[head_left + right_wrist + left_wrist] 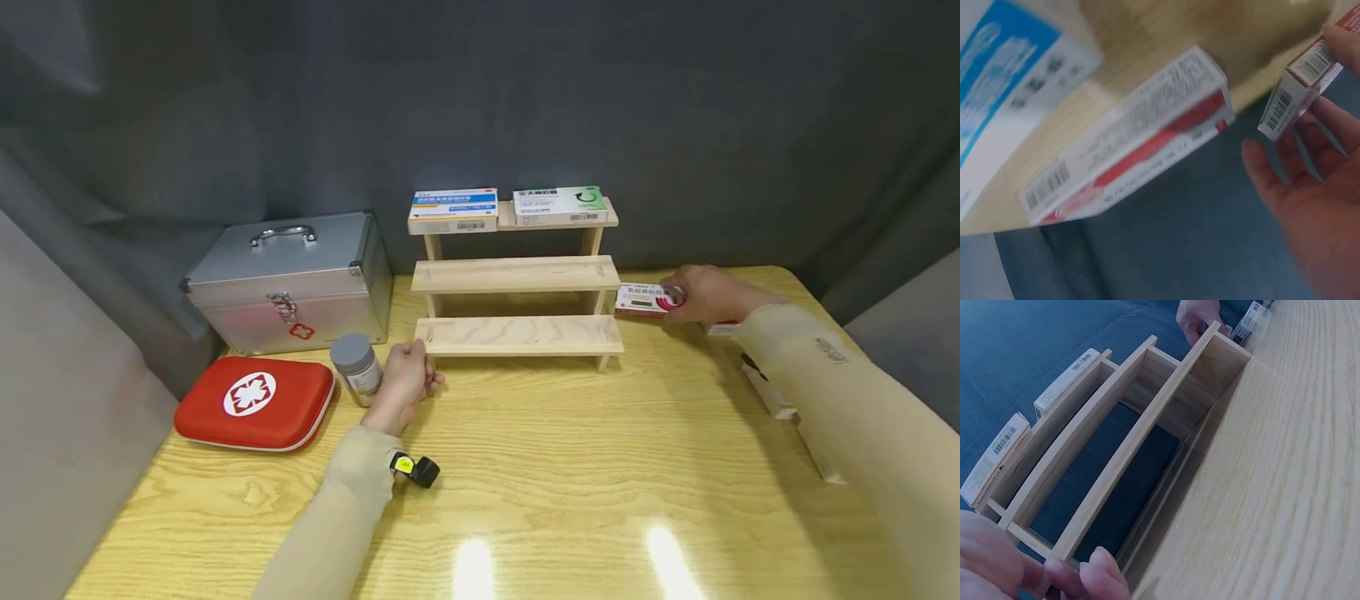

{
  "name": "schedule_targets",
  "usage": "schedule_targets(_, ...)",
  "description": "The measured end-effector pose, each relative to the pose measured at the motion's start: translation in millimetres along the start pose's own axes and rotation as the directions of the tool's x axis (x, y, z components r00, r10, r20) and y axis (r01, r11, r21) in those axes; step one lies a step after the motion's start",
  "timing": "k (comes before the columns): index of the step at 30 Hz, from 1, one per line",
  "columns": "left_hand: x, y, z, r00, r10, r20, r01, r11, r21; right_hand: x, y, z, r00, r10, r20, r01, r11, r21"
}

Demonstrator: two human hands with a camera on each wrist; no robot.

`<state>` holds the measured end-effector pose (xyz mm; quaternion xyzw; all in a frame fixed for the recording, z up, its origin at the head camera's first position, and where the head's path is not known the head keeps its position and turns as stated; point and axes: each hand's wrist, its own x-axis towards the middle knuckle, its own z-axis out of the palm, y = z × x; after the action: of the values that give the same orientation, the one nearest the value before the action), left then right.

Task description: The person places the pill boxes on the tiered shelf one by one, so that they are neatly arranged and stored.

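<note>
Right hand [708, 293]; box [637, 297] (red-sided) in grip

Both arms are covered by plain, pale beige sleeves. Near the cuff of the right sleeve [847, 400], small dark lettering [831, 350] is shown. By the cuff of the left sleeve [318, 517], a bright yellow label [405, 464] and a black block [425, 472] are worn. The left hand [405, 379] and right hand [708, 293] are left bare.
</note>
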<state>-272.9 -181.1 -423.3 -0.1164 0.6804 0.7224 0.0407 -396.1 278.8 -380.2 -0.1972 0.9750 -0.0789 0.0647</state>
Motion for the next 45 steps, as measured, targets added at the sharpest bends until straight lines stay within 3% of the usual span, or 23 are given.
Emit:
schedule_targets(4,-0.9,-1.3,-2.1,1.000,0.002,-0.009,-0.002,1.000,0.006,-12.4,-1,-5,0.998,-0.019,-0.055,0.018,1.000,-0.010)
schedule_targets(10,0.6,-4.2,-4.8,1.000,-0.005,-0.010,0.005,1.000,0.012,-47.4,-2,-9,0.993,-0.038,-0.116,0.036,0.999,-0.019)
schedule_targets(20,4.8,-3.6,-9.2,1.000,-0.006,-0.010,0.006,1.000,0.007,-104.0,-27,-10,0.977,0.058,-0.203,-0.047,0.997,0.056)
schedule_targets(27,8.3,-4.6,-9.0,1.000,-0.007,-0.007,0.007,1.000,-0.007,-128.3,-62,-2,0.948,-0.013,-0.318,0.055,0.991,0.123)
schedule_targets(35,5.9,-4.0,-5.9,1.000,0.000,-0.005,0.000,1.000,-0.015,-130.2,-111,-11,0.952,-0.015,-0.306,0.069,0.983,0.168)
schedule_targets(45,3.9,-3.6,-2.5,1.000,0.007,0.004,-0.007,1.000,-0.016,-93.8,-160,-28,0.952,-0.037,-0.303,0.110,0.968,0.227)
